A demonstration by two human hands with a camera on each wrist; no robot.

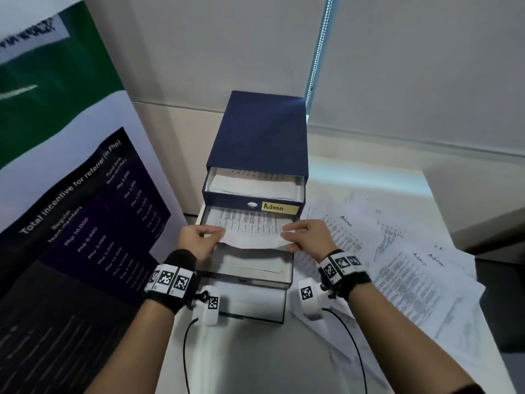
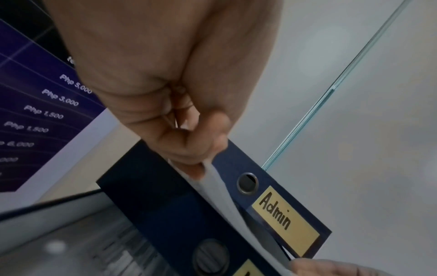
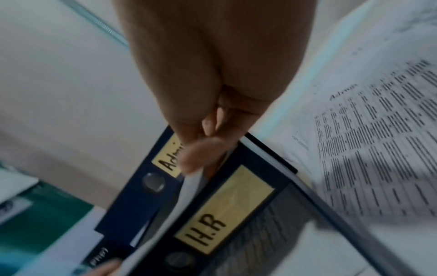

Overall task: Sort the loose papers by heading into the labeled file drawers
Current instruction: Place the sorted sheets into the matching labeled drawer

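Note:
A dark blue drawer cabinet point(image 1: 258, 132) stands on the white table, its drawers pulled out in steps. The top drawer, labelled "Admin" point(image 1: 279, 207), is slightly out and holds papers. A printed sheet point(image 1: 250, 227) lies over the second drawer, labelled "H.R" point(image 3: 222, 211), its far end under the Admin front. My left hand point(image 1: 216, 237) pinches the sheet's near left corner and my right hand point(image 1: 287, 237) pinches the near right corner. In the left wrist view the fingertips point(image 2: 189, 155) clamp the white edge beside the Admin label point(image 2: 283, 218). A third drawer point(image 1: 255, 302) sticks out lowest.
Several loose papers point(image 1: 397, 251) headed "Admin" and "H.R" are spread over the table right of the cabinet, also seen in the right wrist view as loose papers point(image 3: 378, 140). A tall printed banner point(image 1: 71, 223) leans at the left. The table's right edge point(image 1: 483, 294) drops off.

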